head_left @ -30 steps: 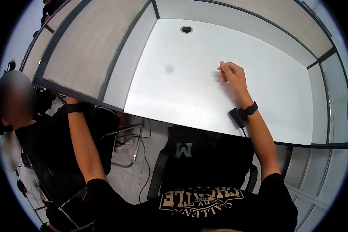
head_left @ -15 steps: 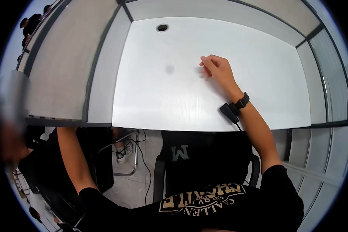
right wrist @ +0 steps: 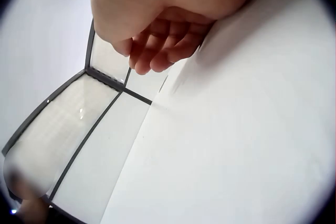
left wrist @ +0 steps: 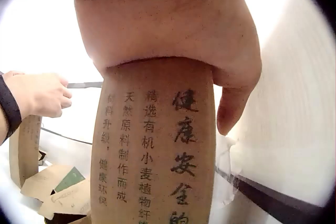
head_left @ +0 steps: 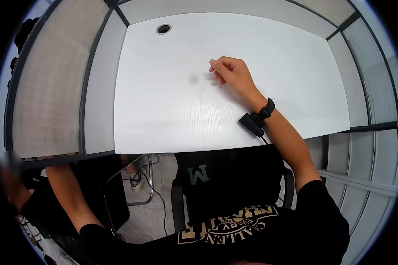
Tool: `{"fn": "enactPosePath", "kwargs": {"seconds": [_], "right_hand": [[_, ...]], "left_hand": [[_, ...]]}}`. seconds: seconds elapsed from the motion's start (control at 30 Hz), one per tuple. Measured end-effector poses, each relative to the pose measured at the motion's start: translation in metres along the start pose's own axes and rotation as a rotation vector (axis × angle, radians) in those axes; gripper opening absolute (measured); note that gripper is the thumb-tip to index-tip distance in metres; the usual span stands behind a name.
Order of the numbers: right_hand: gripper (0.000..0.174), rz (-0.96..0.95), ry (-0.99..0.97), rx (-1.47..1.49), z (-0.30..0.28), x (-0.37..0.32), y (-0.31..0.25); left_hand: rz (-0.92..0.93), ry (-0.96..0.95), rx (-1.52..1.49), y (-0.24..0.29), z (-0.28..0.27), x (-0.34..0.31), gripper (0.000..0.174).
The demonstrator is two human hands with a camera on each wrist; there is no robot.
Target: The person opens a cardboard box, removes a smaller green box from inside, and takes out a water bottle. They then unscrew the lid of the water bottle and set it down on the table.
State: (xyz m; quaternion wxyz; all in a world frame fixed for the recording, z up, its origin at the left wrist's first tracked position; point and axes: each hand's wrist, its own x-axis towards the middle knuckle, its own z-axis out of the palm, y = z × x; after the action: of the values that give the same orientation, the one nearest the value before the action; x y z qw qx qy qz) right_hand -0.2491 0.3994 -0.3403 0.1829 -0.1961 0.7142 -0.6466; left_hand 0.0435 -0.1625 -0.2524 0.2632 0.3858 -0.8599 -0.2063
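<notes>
In the left wrist view my left hand [left wrist: 168,19] grips a brown kraft cardboard box [left wrist: 152,145] printed with dark Chinese characters. The thumb lies along the box's right side; the other fingers are hidden behind it. In the head view this hand is out of sight behind the partition, only the forearm showing. My right hand [head_left: 234,73] rests over the white desk [head_left: 172,110], its side low on the surface, fingers loosely bent with nothing in them. The right wrist view shows the same relaxed fingers [right wrist: 160,58].
Another person's hand [left wrist: 42,95] with a dark wristband is over a similar box [left wrist: 25,150] at left. Opened cardboard pieces [left wrist: 63,200] lie below. A grey-framed partition [head_left: 53,88] borders the desk's left; a cable hole [head_left: 163,29] sits at the back. A black chair [head_left: 230,176] stands in front.
The head view has turned, so the desk and my right hand appear farther left. My left hand has slipped behind the partition. The right hand keeps its pose.
</notes>
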Motion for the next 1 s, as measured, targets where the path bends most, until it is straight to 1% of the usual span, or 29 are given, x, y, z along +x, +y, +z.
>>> {"fn": "enactPosePath", "kwargs": {"seconds": [0.5,0.6,0.67,0.73,0.83,0.87,1.0], "right_hand": [[0.036,0.028,0.007,-0.014,0.002,0.001,-0.004],[0.036,0.059,0.04,0.021,0.004,-0.003,-0.009],[0.036,0.016,0.029,0.001,-0.001,-0.002,-0.006],[0.035,-0.017,0.032,-0.004,0.002,0.0,0.002],[0.036,0.009,0.022,-0.013,0.001,-0.001,-0.003],[0.036,0.001,0.003,0.032,-0.001,0.002,0.006],[0.04,0.028,0.026,-0.029,-0.002,-0.002,-0.004]], "left_hand": [[0.039,-0.006,-0.019,0.015,0.007,0.001,0.064],[0.05,-0.015,-0.027,0.018,0.012,0.009,0.065],[0.061,-0.019,-0.031,0.021,0.014,0.014,0.066],[0.079,-0.01,-0.02,0.027,0.011,0.02,0.066],[0.115,-0.002,-0.011,0.037,0.005,0.029,0.068],[0.133,0.002,-0.011,0.044,0.005,0.032,0.068],[0.215,0.019,-0.019,0.077,0.001,0.048,0.07]]}}
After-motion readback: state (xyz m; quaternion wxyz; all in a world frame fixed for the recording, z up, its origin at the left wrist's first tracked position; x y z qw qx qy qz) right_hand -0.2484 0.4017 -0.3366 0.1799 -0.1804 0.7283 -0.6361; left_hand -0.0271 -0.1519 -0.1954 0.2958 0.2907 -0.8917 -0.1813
